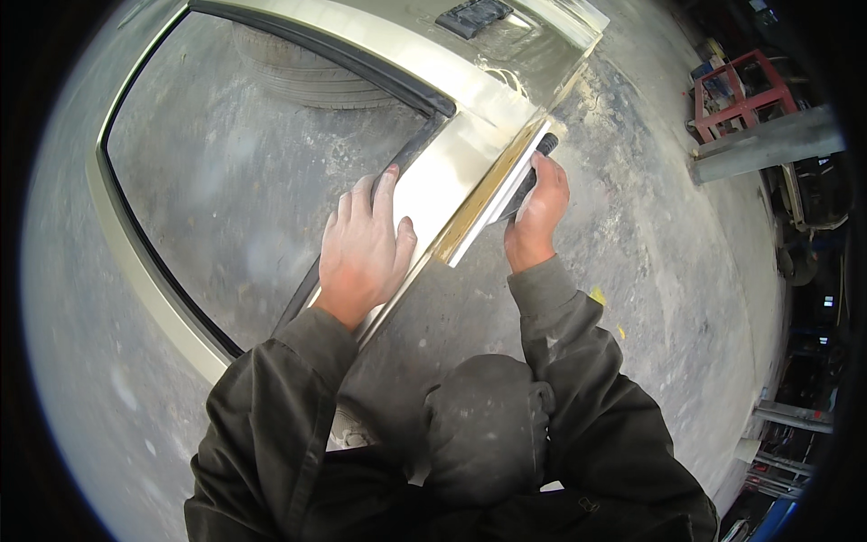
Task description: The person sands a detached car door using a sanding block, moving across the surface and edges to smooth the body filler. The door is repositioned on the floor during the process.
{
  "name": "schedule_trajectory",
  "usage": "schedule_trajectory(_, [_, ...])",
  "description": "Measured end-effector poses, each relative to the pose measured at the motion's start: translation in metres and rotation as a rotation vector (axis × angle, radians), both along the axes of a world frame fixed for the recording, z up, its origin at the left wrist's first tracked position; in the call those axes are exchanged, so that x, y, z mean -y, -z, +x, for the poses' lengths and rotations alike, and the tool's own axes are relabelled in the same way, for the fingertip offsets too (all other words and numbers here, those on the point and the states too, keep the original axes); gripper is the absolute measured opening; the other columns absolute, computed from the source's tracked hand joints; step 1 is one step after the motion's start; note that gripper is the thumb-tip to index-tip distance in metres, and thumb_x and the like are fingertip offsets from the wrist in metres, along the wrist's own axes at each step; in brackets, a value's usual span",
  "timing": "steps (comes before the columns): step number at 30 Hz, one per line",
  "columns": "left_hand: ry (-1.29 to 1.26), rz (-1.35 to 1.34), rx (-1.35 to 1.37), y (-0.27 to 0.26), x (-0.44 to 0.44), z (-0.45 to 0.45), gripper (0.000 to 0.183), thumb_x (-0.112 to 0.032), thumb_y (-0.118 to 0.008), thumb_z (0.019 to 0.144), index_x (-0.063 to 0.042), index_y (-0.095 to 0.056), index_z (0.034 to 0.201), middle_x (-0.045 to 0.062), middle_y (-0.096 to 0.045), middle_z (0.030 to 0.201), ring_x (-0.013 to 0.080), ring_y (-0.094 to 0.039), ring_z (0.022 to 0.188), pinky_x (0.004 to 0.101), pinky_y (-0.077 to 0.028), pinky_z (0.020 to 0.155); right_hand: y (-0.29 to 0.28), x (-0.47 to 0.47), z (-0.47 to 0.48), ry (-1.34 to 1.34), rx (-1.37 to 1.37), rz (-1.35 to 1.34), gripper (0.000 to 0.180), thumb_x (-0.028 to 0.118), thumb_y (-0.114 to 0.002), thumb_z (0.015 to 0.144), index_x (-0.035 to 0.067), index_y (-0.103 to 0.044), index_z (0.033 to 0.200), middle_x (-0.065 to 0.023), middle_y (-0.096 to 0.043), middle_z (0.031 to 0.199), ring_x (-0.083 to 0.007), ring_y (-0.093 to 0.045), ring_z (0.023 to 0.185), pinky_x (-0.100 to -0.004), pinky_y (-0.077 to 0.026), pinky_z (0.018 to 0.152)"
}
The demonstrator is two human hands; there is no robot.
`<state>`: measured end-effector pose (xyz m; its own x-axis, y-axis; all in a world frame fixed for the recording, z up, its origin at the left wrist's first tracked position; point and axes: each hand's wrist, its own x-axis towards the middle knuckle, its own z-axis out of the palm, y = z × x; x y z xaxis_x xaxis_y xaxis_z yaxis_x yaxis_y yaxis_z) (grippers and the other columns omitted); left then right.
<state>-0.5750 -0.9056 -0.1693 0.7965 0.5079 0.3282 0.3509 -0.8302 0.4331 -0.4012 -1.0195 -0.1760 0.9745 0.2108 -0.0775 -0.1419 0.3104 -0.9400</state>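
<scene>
A pale champagne car door (467, 142) lies before me, its window opening ringed by a black rubber seal (339, 54). My left hand (362, 237), whitened with dust, rests palm down on the door's window frame with nothing in its grasp. In my right hand (540, 210) is the black handle of a long sanding block (488, 200). The block stands on its side along the door's edge, its yellowish abrasive face turned towards the metal. Fingers hide part of the handle. Close to the block's far end, pale dust or filler marks the door panel.
A tyre (305, 74) shows through the window opening. Below my hands are my bent knee (488, 427) and a shoe (349, 430). To the right, a grey metal beam (765, 149) and a red metal frame (745, 101) stand on the dusty concrete floor (650, 271).
</scene>
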Motion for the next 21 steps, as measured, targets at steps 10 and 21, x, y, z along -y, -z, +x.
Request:
schedule_trajectory(10, [-0.026,-0.027,-0.045,0.005,0.001,0.0,0.062,-0.02,-0.059,0.096,0.002,-0.045,0.152,0.027,-0.055,0.137,0.0414,-0.057,0.121,0.0493,-0.048,0.103,-0.009,0.002,-0.012,-0.053,0.079,-0.212,0.045,0.024,-0.064,0.104,-0.011,-0.053,0.13,-0.0159,-0.06,0.115,-0.0222,-0.056,0.103,-0.0381,-0.045,0.094])
schedule_trajectory(21, [0.038,-0.053,-0.088,-0.003,0.002,0.002,0.06,-0.017,-0.052,0.1,0.005,-0.041,0.155,0.032,-0.051,0.143,0.0483,-0.052,0.129,0.0526,-0.044,0.108,-0.014,-0.005,0.001,0.033,0.162,-0.22,0.042,0.024,-0.066,0.099,-0.008,-0.054,0.124,-0.0218,-0.069,0.106,-0.0272,-0.066,0.097,-0.04,-0.051,0.087])
